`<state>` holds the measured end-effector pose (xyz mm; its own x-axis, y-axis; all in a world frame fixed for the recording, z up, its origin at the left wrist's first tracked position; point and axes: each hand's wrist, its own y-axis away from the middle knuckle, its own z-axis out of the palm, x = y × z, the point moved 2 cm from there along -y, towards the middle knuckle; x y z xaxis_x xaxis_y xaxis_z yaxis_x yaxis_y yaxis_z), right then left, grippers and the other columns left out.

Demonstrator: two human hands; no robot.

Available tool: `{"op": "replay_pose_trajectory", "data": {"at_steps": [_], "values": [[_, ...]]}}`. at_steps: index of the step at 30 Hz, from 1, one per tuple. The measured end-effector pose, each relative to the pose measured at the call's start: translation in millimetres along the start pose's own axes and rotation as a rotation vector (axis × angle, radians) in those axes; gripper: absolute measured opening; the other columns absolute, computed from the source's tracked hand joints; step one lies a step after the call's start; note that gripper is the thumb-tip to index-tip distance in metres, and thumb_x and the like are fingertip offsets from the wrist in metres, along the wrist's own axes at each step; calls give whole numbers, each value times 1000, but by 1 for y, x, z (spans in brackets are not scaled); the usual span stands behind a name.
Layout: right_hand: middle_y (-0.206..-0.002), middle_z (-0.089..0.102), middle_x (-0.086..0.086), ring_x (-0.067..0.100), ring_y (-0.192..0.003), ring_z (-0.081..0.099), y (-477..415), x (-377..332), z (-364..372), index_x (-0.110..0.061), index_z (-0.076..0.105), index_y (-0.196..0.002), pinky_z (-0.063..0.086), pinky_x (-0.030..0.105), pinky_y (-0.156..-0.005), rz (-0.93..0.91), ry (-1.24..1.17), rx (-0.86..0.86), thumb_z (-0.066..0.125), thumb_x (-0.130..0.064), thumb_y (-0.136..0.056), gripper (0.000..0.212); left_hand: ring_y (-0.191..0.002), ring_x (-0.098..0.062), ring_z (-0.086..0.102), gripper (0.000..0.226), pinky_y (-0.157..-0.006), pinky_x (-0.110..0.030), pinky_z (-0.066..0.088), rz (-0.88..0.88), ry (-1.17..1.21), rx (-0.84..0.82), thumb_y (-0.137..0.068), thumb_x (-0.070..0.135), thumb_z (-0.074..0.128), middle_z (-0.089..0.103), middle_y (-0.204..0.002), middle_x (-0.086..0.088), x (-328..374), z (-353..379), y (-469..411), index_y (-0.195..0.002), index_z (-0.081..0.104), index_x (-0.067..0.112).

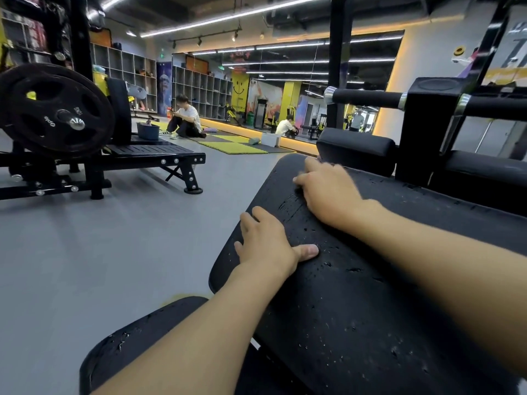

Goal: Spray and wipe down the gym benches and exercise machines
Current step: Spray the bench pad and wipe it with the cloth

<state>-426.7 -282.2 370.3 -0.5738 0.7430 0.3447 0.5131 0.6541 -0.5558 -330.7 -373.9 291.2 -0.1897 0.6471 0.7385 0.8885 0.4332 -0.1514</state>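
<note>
Showing the pad (pixel 356 295), a long black upholstered cushion with rounded corners, which slopes from lower right toward the centre. Its matte, finely grained skin is speckled with droplets and short wet streaks. Both hands rest on its upper end.

Left hand (pixel 268 243): palm down near the pad's left rim, fingers extended and slightly spread toward that rim, thumb flat on the wet surface, grasping nothing.

Right hand (pixel 328 192): further up the pad and motion-blurred. The fingers bend down onto the surface. Whether they clench anything beneath them cannot be told.

Seat (pixel 137 343): a second black cushion of the same grained material, lower left, below the pad and also beaded with droplets.

Behind the pad stands a black steel frame carrying a cylindrical foam grip (pixel 368 98) with a polished metal end cap.

At upper left, a round black plate (pixel 54 109) with oval cut-outs sits on a chrome-tipped bar.

The floor (pixel 99 252) is smooth and grey. Ribbed yellow-green mats (pixel 233 148) lie near a wall mirror (pixel 285 89), a person (pixel 185 118) sits beside them, and open grid shelves (pixel 199 92) line the wall.
</note>
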Motion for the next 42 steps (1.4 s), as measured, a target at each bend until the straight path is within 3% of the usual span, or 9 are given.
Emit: {"op": "replay_pose_trajectory", "data": {"at_steps": [4, 9, 13, 18, 23, 27, 31, 36, 42], "values": [[-104, 48, 2, 26, -89, 57, 40, -36, 2, -28, 68, -114, 34, 36, -70, -409, -117, -215, 53, -20, -94, 26, -128, -34, 48, 102, -105, -53, 44, 14, -24, 17, -67, 50, 88, 29, -136, -11, -2, 1, -2, -133, 25, 5], [-116, 49, 5, 30, -100, 55, 25, 15, -11, -30, 67, -122, 37, 39, -79, 19, -10, -8, 47, -20, -100, 31, -133, -36, 41, 105, -108, -55, 39, 38, -22, 27, -68, 58, 84, 26, -139, -12, -1, 2, 1, -138, 23, 8], [-113, 46, 1, 26, -94, 55, 58, -21, -6, -28, 63, -122, 30, 35, -69, -360, 6, -183, 54, -27, -96, 27, -135, -32, 39, 92, -106, -49, 40, 24, -176, 35, -75, 67, 73, 34, -140, -10, 0, 0, 6, -134, 32, 10], [-117, 46, 3, 30, -96, 57, 46, 16, -22, -26, 63, -120, 29, 36, -69, 27, 118, -8, 50, -19, -96, 28, -135, -34, 34, 72, -106, -48, 37, 14, -293, 1, -89, 64, 59, 34, -143, -12, 11, 1, 19, -133, 44, 9], [-121, 48, 2, 27, -99, 56, 71, 1, -18, -28, 56, -132, 28, 36, -73, -276, 91, -136, 49, -22, -97, 36, -131, -36, 41, 63, -107, -47, 42, -12, -225, -173, -81, 57, 73, 44, -141, -13, 20, -8, 27, -122, 49, 16], [-120, 43, 5, 29, -94, 53, 64, 17, -28, -22, 60, -122, 31, 37, -70, 21, 122, -45, 52, -17, -94, 30, -137, -35, 36, 80, -109, -46, 40, -15, -219, -294, -70, 59, 83, 38, -151, -15, 23, -8, 37, -127, 46, 16], [-118, 47, 0, 24, -95, 55, 101, -22, -21, -27, 60, -125, 36, 36, -72, -332, -22, -216, 62, -26, -87, 38, -143, -36, 29, 101, -113, -44, 37, 6, -300, -313, -69, 61, 82, 31, -156, -16, 25, -8, 39, -145, 35, 12], [-121, 44, 3, 28, -100, 52, 84, 12, -34, -26, 61, -124, 35, 38, -76, 32, 67, -65, 51, -17, -94, 33, -150, -33, 18, 128, -118, -47, 31, -15, -237, -351, -61, 63, 86, 8, -164, -18, 21, -1, 40, -155, 18, 10], [-125, 42, 1, 27, -105, 53, 103, 24, -42, -30, 57, -127, 37, 38, -81, -170, 22, -137, 44, -21, -97, 34, -153, -35, 7, 130, -120, -50, 27, -1, -280, -339, -67, 64, 82, 1, -164, -21, 19, 4, 41, -156, 8, 6]]}}
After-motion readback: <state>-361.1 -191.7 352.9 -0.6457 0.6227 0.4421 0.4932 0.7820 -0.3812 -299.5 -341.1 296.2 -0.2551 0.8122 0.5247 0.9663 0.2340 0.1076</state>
